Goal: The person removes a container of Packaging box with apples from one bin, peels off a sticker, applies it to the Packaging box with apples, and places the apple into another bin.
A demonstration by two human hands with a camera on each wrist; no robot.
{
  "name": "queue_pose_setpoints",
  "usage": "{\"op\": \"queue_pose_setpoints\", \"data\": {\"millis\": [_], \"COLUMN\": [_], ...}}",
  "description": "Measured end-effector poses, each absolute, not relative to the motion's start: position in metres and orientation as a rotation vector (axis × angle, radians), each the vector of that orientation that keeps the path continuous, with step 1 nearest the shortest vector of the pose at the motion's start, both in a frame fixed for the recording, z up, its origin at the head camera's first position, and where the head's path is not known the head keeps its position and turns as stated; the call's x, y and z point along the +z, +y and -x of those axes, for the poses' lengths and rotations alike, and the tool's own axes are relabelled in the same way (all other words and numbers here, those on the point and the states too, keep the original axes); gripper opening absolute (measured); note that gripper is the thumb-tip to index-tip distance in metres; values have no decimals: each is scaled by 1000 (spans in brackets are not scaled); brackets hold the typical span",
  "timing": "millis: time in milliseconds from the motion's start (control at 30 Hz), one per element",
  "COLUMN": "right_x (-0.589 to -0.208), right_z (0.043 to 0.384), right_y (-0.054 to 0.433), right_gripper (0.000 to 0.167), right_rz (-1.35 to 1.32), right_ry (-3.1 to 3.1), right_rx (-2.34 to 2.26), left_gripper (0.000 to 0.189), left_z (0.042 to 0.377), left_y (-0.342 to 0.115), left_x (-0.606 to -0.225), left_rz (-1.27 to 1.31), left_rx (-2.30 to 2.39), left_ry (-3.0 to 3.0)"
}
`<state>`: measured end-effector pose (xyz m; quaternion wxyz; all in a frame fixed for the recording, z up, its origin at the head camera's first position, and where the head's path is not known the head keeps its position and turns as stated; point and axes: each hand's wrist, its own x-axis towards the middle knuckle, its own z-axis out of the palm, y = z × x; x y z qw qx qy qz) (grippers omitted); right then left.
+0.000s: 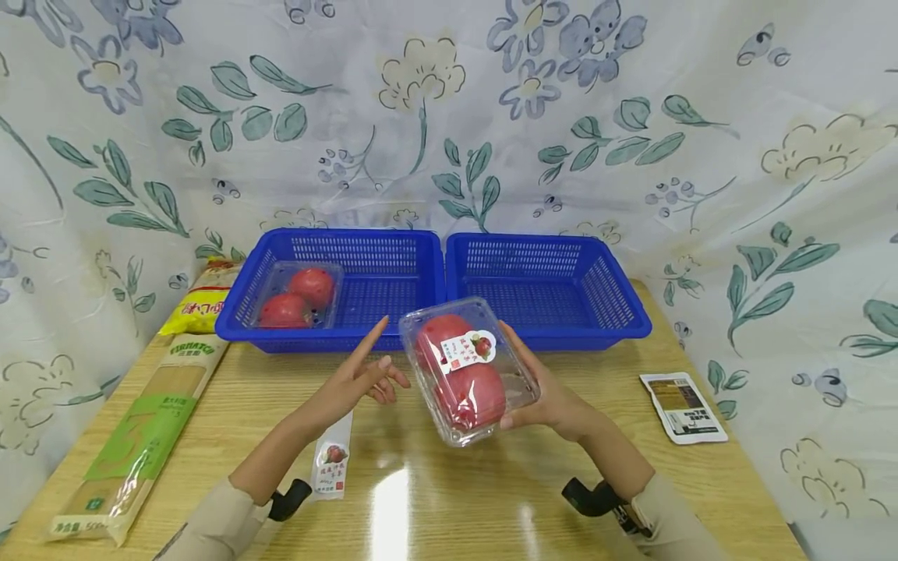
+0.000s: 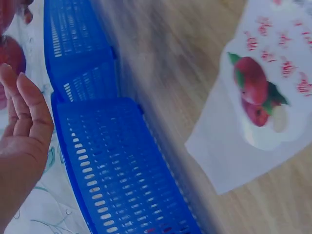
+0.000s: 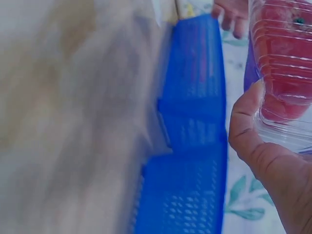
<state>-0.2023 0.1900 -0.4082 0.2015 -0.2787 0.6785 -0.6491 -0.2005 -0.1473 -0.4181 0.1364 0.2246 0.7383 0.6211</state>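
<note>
A clear plastic clamshell box [image 1: 515,382] with two red fruits inside, a white label across its lid, is tilted above the table. My right hand [image 1: 550,401] grips its right side, thumb at the near edge and fingers behind; the right wrist view shows the thumb [image 3: 246,122] against the ridged plastic. To the left of the box, apart from it, my left hand [image 1: 358,382] has its index finger extended and the others loosely bent, holding nothing. Below that hand a white strip with a fruit-printed label [image 1: 330,467] lies on the table.
Two blue baskets [image 1: 351,336] [image 1: 561,339] stand side by side at the back; the left one holds another box of red fruits [image 1: 288,310]. A noodle packet [image 1: 140,436] and a yellow bag [image 1: 199,304] lie at left, a small white-and-brown pouch [image 1: 684,407] at right.
</note>
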Motion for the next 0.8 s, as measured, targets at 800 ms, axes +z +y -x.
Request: {"op": "queue_pose_setpoints", "data": {"millis": [800], "right_x": [-376], "right_z": [308], "right_y": [226], "right_gripper": [108], "right_rz": [350], "right_ry": [2178], "right_rx": [-1866], "left_gripper": [94], "left_z": [257], "left_y": [-32], "left_x": [-432], "left_rz": [-231], "left_rx": [1478], "left_ry": [2516]}}
